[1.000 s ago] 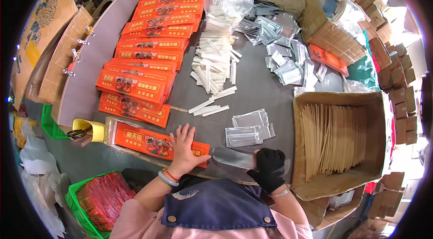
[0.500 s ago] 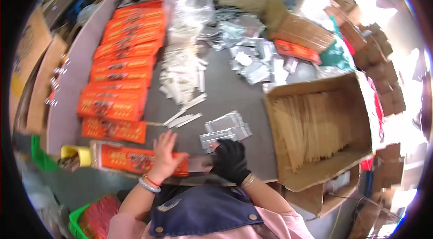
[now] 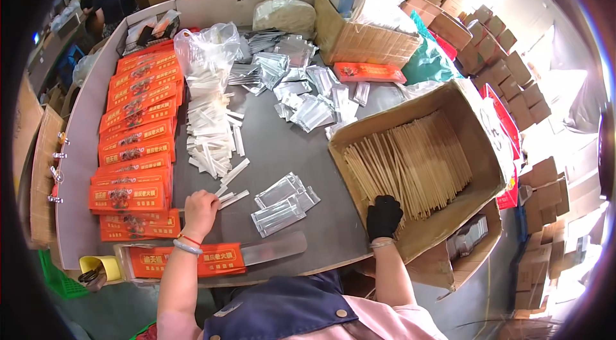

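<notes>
My bare left hand (image 3: 201,213) is closed in a pinch at the near end of a thin white strip (image 3: 232,200), just below a heap of similar strips (image 3: 206,115). My right hand (image 3: 384,217), in a black glove, reaches over the near left wall of a cardboard box (image 3: 427,247). Its fingers curl around the ends of wooden chopsticks (image 3: 417,160), which lie side by side in the box. By my left forearm an orange printed sleeve (image 3: 221,259) lies at the table edge, a clear plastic piece (image 3: 276,249) sticking out of its right end. Several clear flat packets (image 3: 282,208) lie between my hands.
Overlapping orange sleeves (image 3: 131,192) line the left side of the table. More clear packets (image 3: 314,112) are heaped behind. A yellow container (image 3: 102,269) stands at the near left corner. A raised grey rim (image 3: 80,141) borders the table. Other people (image 3: 115,3) are in the background.
My left hand has left the orange sleeve and moved up to the white strips. My right hand has gone from beside the clear packets rightward into the chopstick box. The view has shifted.
</notes>
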`<state>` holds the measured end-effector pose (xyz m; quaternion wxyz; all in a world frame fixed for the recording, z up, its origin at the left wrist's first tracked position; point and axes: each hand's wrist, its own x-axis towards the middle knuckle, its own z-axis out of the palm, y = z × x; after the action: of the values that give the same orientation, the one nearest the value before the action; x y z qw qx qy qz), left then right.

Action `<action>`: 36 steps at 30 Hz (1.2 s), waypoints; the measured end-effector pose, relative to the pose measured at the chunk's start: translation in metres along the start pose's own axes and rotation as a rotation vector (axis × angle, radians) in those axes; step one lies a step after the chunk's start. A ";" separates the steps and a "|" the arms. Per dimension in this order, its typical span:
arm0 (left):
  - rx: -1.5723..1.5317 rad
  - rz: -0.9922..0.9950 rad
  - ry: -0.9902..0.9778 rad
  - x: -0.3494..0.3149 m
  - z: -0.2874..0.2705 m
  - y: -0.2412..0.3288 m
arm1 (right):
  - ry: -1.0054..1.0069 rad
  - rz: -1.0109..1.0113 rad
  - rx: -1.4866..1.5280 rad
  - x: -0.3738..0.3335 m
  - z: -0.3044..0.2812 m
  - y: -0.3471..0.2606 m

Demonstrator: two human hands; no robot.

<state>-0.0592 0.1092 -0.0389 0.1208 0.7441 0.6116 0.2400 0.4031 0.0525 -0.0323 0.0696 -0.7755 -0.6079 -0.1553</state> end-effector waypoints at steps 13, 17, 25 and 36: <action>-0.040 0.109 -0.083 -0.005 0.040 0.103 | -0.315 0.086 -0.206 0.000 -0.006 -0.003; -0.121 0.010 -0.231 0.002 0.037 0.097 | -0.408 0.195 -0.027 -0.002 -0.019 -0.005; -0.326 -0.018 -0.406 -0.026 -0.010 0.101 | -0.186 -0.065 0.373 -0.020 -0.049 0.007; -0.027 0.044 -0.231 -0.092 -0.036 0.085 | -0.558 -0.680 0.608 -0.017 -0.068 -0.051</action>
<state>-0.0170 -0.0030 0.0128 0.1949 0.7784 0.5739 0.1635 0.3396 0.0294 0.0221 0.0724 -0.4917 -0.8377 0.2263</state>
